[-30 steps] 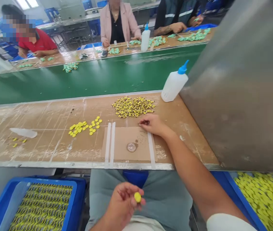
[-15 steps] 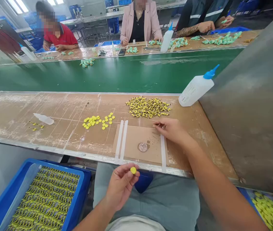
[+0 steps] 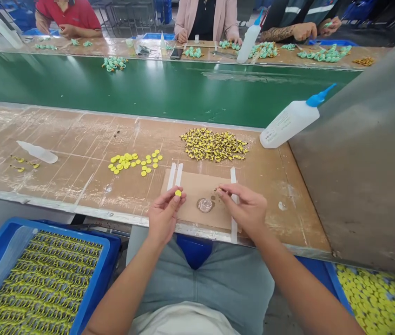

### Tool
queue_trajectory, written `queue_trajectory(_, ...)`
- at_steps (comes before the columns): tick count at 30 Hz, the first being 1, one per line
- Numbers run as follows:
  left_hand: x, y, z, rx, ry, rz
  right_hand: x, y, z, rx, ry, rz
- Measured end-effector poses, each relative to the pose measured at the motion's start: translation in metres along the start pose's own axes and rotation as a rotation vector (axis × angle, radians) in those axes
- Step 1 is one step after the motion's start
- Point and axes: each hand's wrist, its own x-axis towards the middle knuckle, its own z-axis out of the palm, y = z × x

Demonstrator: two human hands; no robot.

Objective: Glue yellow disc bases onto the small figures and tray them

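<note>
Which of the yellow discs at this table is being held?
The yellow disc pinched in the left hand. That grip sets it apart: the loose discs farther left lie on the table, with no hand on them.

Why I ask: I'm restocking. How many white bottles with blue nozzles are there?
3: a near bottle beside the metal panel; a far bottle across the green belt, right of the pink jacket; a third bottle, also across, at upper left. Others may be hidden.

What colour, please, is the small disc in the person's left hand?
The small disc in the left hand is yellow, best seen in the head view.
</note>
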Motion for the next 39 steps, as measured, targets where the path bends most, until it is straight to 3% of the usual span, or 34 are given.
queue_trajectory(6, 0.003, -0.005, -0.001, 0.011, 0.013, 0.032, -0.022, -0.001, 0.006, 0.051, 0.055, -0.101)
queue_trajectory(11, 0.002, -0.004, 0.0, -0.007, 0.009, 0.022, -0.019, -0.003, 0.007, 0.04, 0.035, -0.137)
queue_trajectory(17, 0.001, -0.005, -0.001, -0.031, -0.015, 0.023, -0.016, -0.004, 0.01, 0.092, 0.027, -0.298)
queue_trajectory(27, 0.0, -0.004, -0.001, -0.064, -0.037, 0.023, -0.017, -0.001, 0.01, 0.084, 0.005, -0.306)
queue_trajectory(33, 0.001, -0.005, -0.002, -0.066, -0.034, 0.024, -0.021, 0.002, 0.005, 0.08, 0.108, -0.196)
queue_trajectory(39, 0.001, -0.004, -0.002, -0.049, -0.017, 0.017, -0.017, 0.002, 0.003, 0.021, 0.031, -0.338)
